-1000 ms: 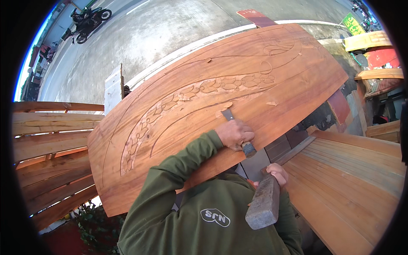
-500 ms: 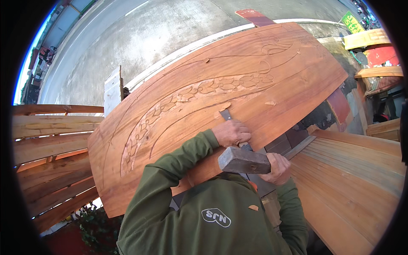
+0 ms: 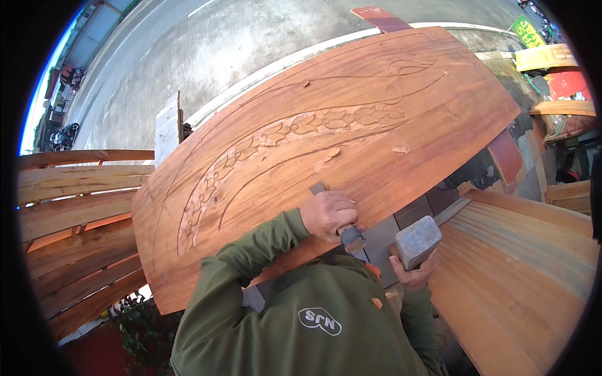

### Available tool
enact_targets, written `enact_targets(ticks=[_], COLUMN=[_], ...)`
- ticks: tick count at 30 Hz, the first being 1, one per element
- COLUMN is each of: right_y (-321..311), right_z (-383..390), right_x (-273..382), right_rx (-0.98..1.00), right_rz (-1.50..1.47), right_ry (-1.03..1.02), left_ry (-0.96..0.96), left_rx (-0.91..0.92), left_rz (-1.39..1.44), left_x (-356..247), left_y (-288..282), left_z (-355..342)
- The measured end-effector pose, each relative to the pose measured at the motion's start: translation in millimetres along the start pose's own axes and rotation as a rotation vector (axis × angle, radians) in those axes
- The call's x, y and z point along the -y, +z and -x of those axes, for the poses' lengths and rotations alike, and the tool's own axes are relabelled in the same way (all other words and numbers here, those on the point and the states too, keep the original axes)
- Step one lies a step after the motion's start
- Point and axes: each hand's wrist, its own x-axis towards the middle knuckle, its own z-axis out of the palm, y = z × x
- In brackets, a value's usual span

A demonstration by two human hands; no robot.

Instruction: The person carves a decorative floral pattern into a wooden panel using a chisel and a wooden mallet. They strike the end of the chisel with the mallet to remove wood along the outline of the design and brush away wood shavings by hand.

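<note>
Mallet: the right hand (image 3: 415,274) is closing its fingers around the mallet (image 3: 418,243) off the panel's near edge; the head is hiding the handle.
Chisel: the left hand (image 3: 329,215) is gripping the chisel (image 3: 352,239) tightly over that edge, blade pointing inward — the 2 tools are standing apart; whether the tip is touching wood, I cannot tell.
Panel: the wooden panel (image 3: 451,119) is lying before the body, its near edge running under the left forearm.
Loose chips: 2 chips are lying midway between near and far edges.
Leaf band: the leaf band (image 3: 288,130) is curving up from the near-left corner, its ground looking largely cut back.
Scroll: toward the far-right corner, the scroll (image 3: 412,64) is showing mainly as outline — probably needing most work.
</note>
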Motion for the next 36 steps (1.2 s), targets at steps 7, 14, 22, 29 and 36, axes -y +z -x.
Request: enact_targets(ticks=[7,14,22,29,36], right_y=[14.3,15.0,36.4,48.5,108.9], right_z=[-47.4,-136.1,-237.0,-339.6,-492.5], right_x=[18.7,40.0,3.1,-33.7,-45.2], right_rx=[-0.179,0.021,0.33,0.524,0.385], right_rz=[-0.506,-0.57,-0.836,-0.534,-0.757], right_ry=[0.462,0.622,0.807,0.447,0.243], left_ry=[-0.361,-0.81,-0.921,-1.058,-1.07], left_rx=[-0.191,-1.117,-1.362,-1.236,-1.205], left_rz=[-0.071,0.486,0.649,0.633,0.626], left_x=[-20.2,74.0,169.8,201.5,200.7], left_y=[-22.5,-92.7,-84.8,-62.7,-58.2], left_z=[-63.5,-9.0,-43.2,-62.4,-63.4])
